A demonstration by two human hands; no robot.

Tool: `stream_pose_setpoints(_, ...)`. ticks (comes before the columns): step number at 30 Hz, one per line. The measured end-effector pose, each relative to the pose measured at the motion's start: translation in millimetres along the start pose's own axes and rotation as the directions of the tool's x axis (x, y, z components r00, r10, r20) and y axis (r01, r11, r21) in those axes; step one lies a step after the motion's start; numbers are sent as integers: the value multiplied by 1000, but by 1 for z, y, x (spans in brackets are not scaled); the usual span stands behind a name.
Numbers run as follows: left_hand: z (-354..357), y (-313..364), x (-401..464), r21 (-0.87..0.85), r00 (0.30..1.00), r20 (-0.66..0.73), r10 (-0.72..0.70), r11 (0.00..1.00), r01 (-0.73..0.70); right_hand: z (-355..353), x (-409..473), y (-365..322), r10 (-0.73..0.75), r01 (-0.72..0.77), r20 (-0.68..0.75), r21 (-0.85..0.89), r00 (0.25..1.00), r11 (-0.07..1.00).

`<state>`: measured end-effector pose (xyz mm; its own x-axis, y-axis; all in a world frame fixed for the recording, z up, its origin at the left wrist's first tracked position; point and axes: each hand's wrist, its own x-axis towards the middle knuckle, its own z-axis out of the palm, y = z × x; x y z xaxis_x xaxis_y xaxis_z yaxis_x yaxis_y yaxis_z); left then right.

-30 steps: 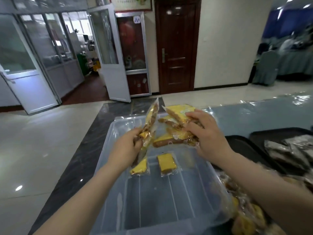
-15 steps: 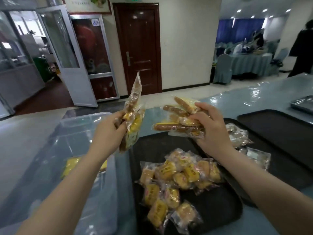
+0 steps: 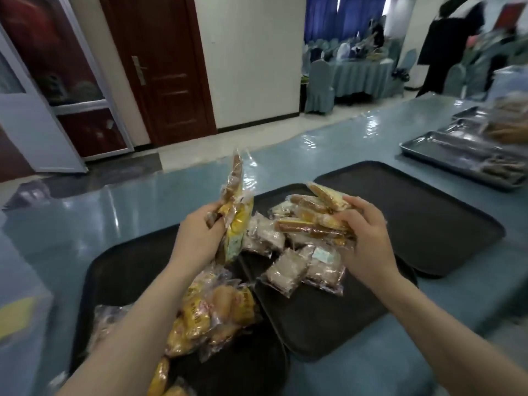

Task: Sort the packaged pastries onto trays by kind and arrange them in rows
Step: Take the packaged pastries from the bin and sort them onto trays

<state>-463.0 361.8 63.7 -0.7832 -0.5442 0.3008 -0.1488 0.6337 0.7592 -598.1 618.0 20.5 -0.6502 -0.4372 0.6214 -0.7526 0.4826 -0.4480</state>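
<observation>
My left hand (image 3: 197,238) grips a few yellow-and-brown cake packets (image 3: 235,212) held upright above the left black tray (image 3: 114,270). My right hand (image 3: 364,238) grips a stack of several yellow sliced-cake packets (image 3: 314,217) over the middle black tray (image 3: 328,318). On that middle tray lie pale brownish wrapped pastries (image 3: 285,271). Round golden bun packets (image 3: 220,312) are heaped on the left tray under my left forearm. A third black tray (image 3: 423,212) lies bare at the right.
The trays sit on a blue plastic-covered table (image 3: 328,144). Metal trays (image 3: 457,155) with more packets stand at the far right. A clear plastic bin (image 3: 20,315) holding a yellow packet is at the left edge. A person in dark clothes stands at the back right.
My view has swung right from the clear bin to the black trays. Both hands have carried their packets along and now hang over the left and middle trays.
</observation>
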Motion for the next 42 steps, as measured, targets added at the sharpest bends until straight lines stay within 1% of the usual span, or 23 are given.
stream_pose_setpoints(2,32,10,14,-3,999,50,20,1000,-20,-7,-5,28,71,-71,-24,-6,997,997)
stream_pose_setpoints(5,81,30,30,-47,991,114,66,997,-61,-19,-4,78,133,-135,-52,-26,990,991)
stream_pose_setpoints(7,115,42,42,-75,985,161,66,996,-55,-26,0,116,209,-211,-59,-29,976,977)
stream_pose_setpoints(11,193,59,80,-36,976,198,85,996,-79,-29,21,203,317,-319,-55,-25,947,947)
stream_pose_setpoints(15,273,81,119,23,986,167,23,999,-27,-29,48,295,405,-405,18,25,914,914)
stream_pose_setpoints(18,329,99,142,35,983,179,-36,999,30,-35,60,351,454,-455,41,29,890,890)
stream_pose_setpoints(20,364,108,154,43,977,204,-63,998,56,-40,70,384,456,-457,32,33,889,889)
stream_pose_setpoints(22,394,116,163,64,972,228,-62,997,48,-44,83,412,446,-446,-7,27,895,895)
stream_pose_setpoints(24,419,121,168,76,968,247,-50,997,32,-44,88,434,404,-405,-34,-19,914,914)
stream_pose_setpoints(27,454,124,175,130,960,269,-81,990,47,-36,88,459,315,-318,-40,-106,948,942)
stream_pose_setpoints(30,489,130,175,174,974,216,-73,984,35,-27,81,480,262,-251,38,-183,964,951)
stream_pose_setpoints(32,512,133,169,200,980,184,-76,979,38,-22,69,493,253,-215,153,-229,955,949)
stream_pose_setpoints(34,533,132,158,209,974,204,-98,976,55,-19,53,501,293,-195,338,-294,894,936)
stream_pose_setpoints(35,543,130,151,209,961,249,-124,975,71,-19,46,504,301,-170,418,-322,857,931)
stream_pose_setpoints(37,559,127,139,212,897,393,-200,969,123,-23,36,509,291,-118,539,-332,790,936)
stream_pose_setpoints(39,566,126,131,211,817,515,-258,962,170,-34,36,513,264,-124,612,-262,745,957)
stream_pose_setpoints(40,567,127,130,198,789,552,-271,961,191,-41,38,513,250,-157,628,-200,737,967)
stream_pose_setpoints(42,565,129,129,171,750,599,-279,960,221,-57,44,507,238,-251,607,-65,758,966)
